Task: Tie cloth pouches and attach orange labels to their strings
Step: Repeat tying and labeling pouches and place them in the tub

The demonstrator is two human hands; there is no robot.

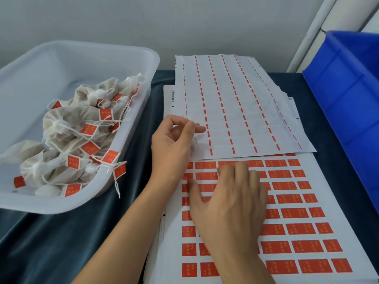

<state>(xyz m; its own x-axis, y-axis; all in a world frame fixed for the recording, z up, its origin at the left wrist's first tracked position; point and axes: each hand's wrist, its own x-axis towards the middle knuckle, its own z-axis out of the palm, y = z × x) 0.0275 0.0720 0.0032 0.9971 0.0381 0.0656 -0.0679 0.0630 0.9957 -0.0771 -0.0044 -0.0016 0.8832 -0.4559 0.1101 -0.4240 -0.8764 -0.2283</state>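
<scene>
While left fingers (185, 128) seemingly pinch white string, spread right fingers (242, 171) press orange labels (295, 212).

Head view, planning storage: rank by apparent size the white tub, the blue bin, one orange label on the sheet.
1. white tub
2. blue bin, cropped by the frame, so unsure against the tub
3. orange label, clearly smallest
</scene>
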